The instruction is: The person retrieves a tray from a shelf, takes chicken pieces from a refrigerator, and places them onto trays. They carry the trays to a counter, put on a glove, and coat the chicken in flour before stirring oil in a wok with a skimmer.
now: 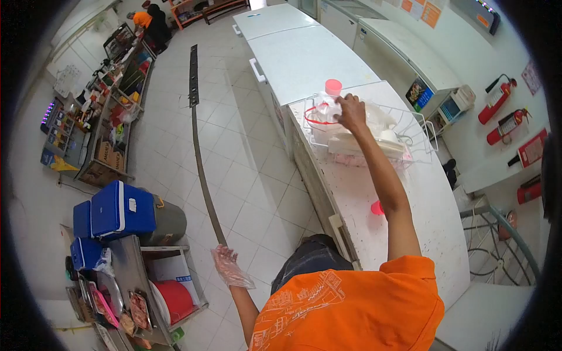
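Note:
My right hand (pixel 351 112) reaches over a white wire basket (pixel 430 137) on the white freezer top. Its fingers bend down into white plastic bags (pixel 379 120) beside a pink-capped container (pixel 333 88); what they grip is hidden. Just left of the fingers runs a red rim or band (pixel 321 122). A pale flat item (pixel 351 145) lies in the front of the basket. My left hand (pixel 229 264) wears a clear plastic glove. It hangs over the floor with loosely parted fingers and holds nothing. Under my right forearm, a pink cap (pixel 377 207) rests on the freezer top.
More white chest freezers (pixel 304 55) extend ahead. On the left are blue cool boxes (pixel 123 210), a grey bin (pixel 167 216) and a table with meat trays (pixel 139 310). Farther along, a cluttered shelf (pixel 105 140) and a person in orange (pixel 142 20). Fire extinguishers (pixel 497 100) hang right.

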The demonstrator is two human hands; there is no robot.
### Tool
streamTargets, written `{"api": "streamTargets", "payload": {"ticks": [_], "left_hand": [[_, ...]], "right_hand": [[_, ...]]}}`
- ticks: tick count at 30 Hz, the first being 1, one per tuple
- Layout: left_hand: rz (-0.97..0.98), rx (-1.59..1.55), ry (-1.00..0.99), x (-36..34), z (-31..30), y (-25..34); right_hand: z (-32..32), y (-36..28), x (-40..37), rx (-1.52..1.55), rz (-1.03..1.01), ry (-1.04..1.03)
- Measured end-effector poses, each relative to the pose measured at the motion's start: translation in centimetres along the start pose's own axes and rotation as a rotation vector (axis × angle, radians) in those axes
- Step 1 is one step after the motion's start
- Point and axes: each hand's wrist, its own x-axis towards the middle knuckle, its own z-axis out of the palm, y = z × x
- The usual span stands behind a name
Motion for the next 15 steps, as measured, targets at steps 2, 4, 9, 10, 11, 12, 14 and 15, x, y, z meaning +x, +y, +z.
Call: {"api": "streamTargets", "payload": {"ticks": [2, 4, 9, 10, 11, 12, 14, 15], "left_hand": [[0.003, 0.024, 0.006, -0.6, 1.3, -0.2], [0.002, 0.042, 0.014, -1.0, 2.0, -0.7], [-0.020, 0.066, 0.025, -0.9, 3.1, -1.4], [-0.021, 0.068, 0.019, -0.7, 3.5, -1.5], [-0.015, 0.078, 0.005, -0.5, 4.0, -1.6], [-0.010, 0.089, -0.010, -0.3, 4.3, -1.7], [-0.014, 0.120, -0.038, -0.2, 6.2, -1.5], [-0.014, 0.145, -0.057, -0.2, 7.3, -1.4]], "right_hand": [[1.0, 2.6, 1.0, 0.136, 0.097, -0.071], [-0.6, 3.4, 1.2, 0.329, 0.188, 0.138], [-2.2, 6.5, 0.0, 0.622, 0.280, 0.202], [-3.3, 6.8, -0.3, 0.646, 0.369, 0.165], [-4.0, 7.2, -0.6, 0.668, 0.460, 0.128], [-4.2, 7.7, -0.9, 0.694, 0.470, 0.136], [-4.4, 8.7, -1.5, 0.624, 0.433, 0.175], [-4.5, 9.3, -1.8, 0.558, 0.388, 0.207]]}}
